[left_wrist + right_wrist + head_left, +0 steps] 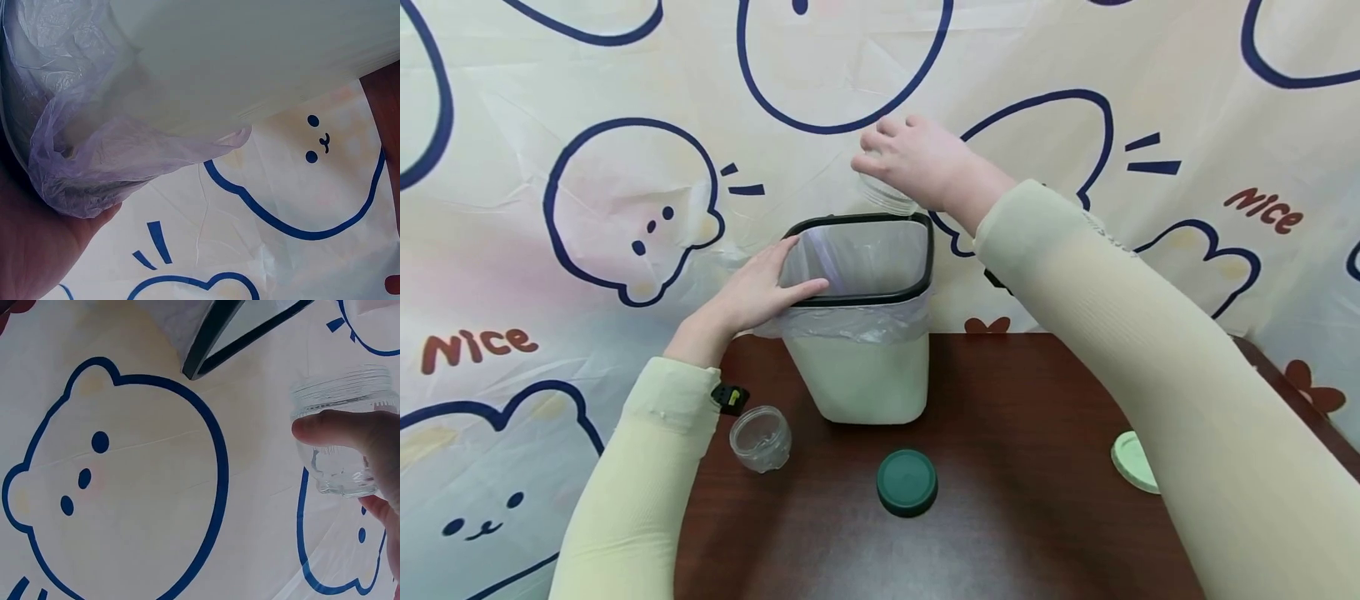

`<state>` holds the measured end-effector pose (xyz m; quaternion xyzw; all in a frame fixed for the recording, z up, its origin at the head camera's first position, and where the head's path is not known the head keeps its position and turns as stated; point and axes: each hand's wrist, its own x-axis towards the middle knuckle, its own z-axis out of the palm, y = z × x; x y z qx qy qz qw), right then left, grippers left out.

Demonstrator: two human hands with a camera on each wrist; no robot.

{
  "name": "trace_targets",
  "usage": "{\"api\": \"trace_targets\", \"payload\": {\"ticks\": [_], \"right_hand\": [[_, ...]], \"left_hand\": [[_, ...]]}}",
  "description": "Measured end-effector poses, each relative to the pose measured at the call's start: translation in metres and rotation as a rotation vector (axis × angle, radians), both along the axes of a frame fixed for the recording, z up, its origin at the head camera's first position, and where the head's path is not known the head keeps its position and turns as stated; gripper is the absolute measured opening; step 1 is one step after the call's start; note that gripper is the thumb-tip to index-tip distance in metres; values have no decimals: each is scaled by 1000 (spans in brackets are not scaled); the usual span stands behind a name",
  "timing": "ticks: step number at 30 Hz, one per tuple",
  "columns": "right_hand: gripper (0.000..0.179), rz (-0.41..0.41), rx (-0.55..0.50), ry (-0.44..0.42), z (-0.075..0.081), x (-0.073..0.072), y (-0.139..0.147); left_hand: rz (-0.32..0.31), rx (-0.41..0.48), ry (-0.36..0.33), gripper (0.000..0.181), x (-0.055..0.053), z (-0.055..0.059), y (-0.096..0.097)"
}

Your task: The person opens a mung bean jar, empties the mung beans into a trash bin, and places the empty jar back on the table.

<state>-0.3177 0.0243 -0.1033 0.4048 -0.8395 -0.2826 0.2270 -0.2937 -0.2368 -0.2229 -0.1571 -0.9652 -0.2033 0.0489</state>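
A pale bin (857, 375) with a black rim (865, 298) and a translucent plastic bag (880, 321) lining it stands on the table. My left hand (752, 287) rests on the bin's near left corner, fingers along the left side and thumb over the front rim. In the left wrist view part of this hand (44, 244) lies against the bag's folded edge. Above the bin's far right corner, my right hand (910, 162) grips a clear jar (344, 472). The jar's threaded mouth is tilted down, and no contents are visible in it.
Another clear jar (760, 439) stands left of the bin on the dark brown table (1022, 500). A dark green lid (907, 482) lies in front of the bin, and a pale green lid (1135, 461) lies by the right forearm. A cartoon-printed cloth (820, 175) hangs behind.
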Motion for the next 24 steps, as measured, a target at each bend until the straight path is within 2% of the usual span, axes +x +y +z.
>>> {"api": "trace_targets", "payload": {"ticks": [11, 18, 24], "right_hand": [[64, 52, -101, 57, 6, 1, 0], [59, 17, -25, 26, 2, 2, -3], [62, 23, -51, -1, 1, 1, 3]], "left_hand": [[-6, -2, 9, 98, 1, 3, -1], [-3, 8, 8, 98, 1, 4, 0], [-5, 2, -1, 99, 1, 4, 0]]}}
